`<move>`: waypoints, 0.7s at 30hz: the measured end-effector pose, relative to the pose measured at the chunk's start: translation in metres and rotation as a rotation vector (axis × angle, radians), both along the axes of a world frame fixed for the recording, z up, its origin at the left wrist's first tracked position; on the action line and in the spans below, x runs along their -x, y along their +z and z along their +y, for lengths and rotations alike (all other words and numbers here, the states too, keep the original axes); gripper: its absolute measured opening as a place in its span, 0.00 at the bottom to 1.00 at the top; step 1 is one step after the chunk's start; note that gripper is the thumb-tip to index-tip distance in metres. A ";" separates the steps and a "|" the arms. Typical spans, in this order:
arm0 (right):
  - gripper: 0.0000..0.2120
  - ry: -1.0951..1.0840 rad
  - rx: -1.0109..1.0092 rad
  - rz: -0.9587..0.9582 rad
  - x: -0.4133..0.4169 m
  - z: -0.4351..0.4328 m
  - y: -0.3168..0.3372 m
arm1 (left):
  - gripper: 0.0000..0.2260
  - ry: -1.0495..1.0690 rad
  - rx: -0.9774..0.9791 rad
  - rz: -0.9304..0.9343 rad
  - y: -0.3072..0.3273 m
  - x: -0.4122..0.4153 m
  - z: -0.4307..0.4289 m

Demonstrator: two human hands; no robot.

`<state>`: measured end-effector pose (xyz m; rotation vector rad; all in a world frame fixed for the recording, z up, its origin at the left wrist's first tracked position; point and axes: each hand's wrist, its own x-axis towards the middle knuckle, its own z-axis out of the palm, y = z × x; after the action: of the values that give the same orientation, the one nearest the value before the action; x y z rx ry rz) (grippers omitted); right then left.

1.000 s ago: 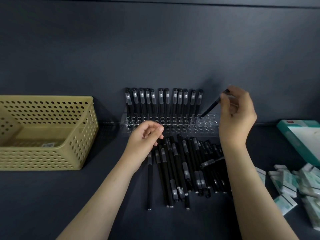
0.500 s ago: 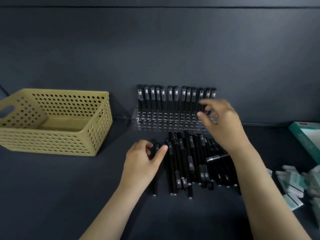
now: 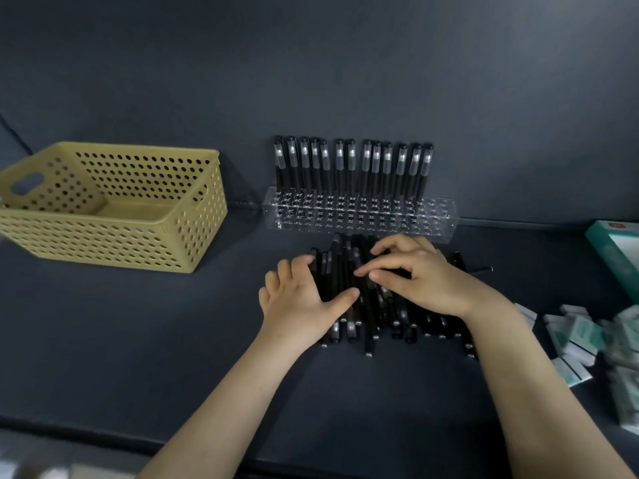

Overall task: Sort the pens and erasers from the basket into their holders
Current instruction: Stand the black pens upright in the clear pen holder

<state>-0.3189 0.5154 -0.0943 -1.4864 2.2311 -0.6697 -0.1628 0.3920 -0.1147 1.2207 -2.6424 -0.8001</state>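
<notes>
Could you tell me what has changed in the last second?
The right hand left its pen standing at the right end of the row in the clear holder, then dropped onto the loose pens. The left hand lowered onto them too. Basket and erasers stayed put.

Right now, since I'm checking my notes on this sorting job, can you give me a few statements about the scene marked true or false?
1. The left hand and the right hand both touch the loose pens. True.
2. The standing pens in the clear holder fill its front row. False: they stand in its back row.
3. The yellow basket sits right of the holder. False: it sits to its left.
4. The erasers lie to the right of the loose pens. True.
</notes>
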 end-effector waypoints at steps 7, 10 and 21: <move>0.08 -0.077 0.016 -0.010 0.006 0.007 0.000 | 0.35 0.059 -0.037 -0.018 0.005 -0.004 -0.009; 0.08 -0.087 0.018 -0.013 0.007 0.008 0.001 | 0.34 0.077 -0.037 -0.017 0.006 -0.006 -0.011; 0.08 -0.075 0.010 0.006 0.006 0.006 0.001 | 0.32 0.118 0.015 0.020 0.008 0.000 -0.011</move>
<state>-0.3254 0.5216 -0.0934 -1.4172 2.3006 -0.7019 -0.1629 0.3810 -0.1069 1.3426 -2.5288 -0.7670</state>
